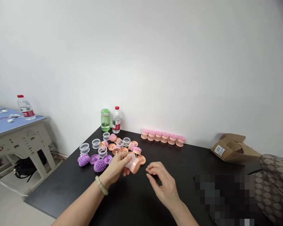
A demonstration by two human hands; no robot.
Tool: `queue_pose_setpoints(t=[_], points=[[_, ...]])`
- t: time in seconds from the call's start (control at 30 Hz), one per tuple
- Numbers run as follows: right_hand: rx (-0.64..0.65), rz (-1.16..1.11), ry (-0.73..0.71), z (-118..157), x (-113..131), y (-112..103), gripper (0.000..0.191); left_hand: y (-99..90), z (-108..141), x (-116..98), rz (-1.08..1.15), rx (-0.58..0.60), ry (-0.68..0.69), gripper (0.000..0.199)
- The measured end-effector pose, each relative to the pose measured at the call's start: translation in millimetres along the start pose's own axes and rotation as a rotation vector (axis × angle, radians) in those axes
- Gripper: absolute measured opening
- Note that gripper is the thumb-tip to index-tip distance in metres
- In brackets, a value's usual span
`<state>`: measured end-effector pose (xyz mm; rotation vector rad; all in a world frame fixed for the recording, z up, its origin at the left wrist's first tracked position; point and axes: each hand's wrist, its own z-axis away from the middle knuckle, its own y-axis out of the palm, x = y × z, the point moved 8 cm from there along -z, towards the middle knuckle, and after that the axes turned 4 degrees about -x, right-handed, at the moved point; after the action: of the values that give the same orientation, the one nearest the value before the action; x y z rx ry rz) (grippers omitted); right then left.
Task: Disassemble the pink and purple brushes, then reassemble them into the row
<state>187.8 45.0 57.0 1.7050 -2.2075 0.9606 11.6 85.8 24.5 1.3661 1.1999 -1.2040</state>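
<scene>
My left hand (116, 166), with a beaded bracelet at the wrist, grips a translucent round body with a peach cap (136, 166) tilted toward the right. To the right of it, my right hand (163, 185) hovers over the black table with its fingers curved and apart, holding nothing that I can see. Beyond my left hand lie loose parts: several clear rings (84, 148), pink bristle heads (137, 150), peach discs (141, 159), purple bristle heads (99, 165) and purple discs (94, 159).
A row of pink-and-peach brushes (164, 137) stands by the wall. A green bottle (105, 121) and a water bottle (116, 121) stand at the black table's (73, 185) back left. On the right are a cardboard box (235, 150) and patterned mesh fabric (273, 182).
</scene>
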Motion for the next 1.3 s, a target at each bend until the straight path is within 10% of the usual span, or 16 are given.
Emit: queue_pose_setpoints(t=[0.17, 0.37, 0.63, 0.87, 1.3], points=[[0.042, -0.209, 0.229, 6, -20, 18, 0.058, -8.3, -1, -11, -0.134, -0.044, 0.112, 0.036], [0.224, -0.42, 0.521, 18, -37, 47, 0.032, 13.6, 9, -27, -0.352, 0.097, 0.33, 0.023], [-0.019, 0.062, 0.01, 9, 0, 12, 0.034, -9.8, -3, -5, -0.339, -0.08, 0.08, 0.038], [0.314, -0.174, 0.351, 15, -14, 49, 0.039, -13.1, 11, -43, -0.799, 0.219, 0.347, 0.02], [0.356, 0.168, 0.103, 22, -14, 62, 0.03, -11.9, 13, -23, -1.378, 0.37, 0.333, 0.056]])
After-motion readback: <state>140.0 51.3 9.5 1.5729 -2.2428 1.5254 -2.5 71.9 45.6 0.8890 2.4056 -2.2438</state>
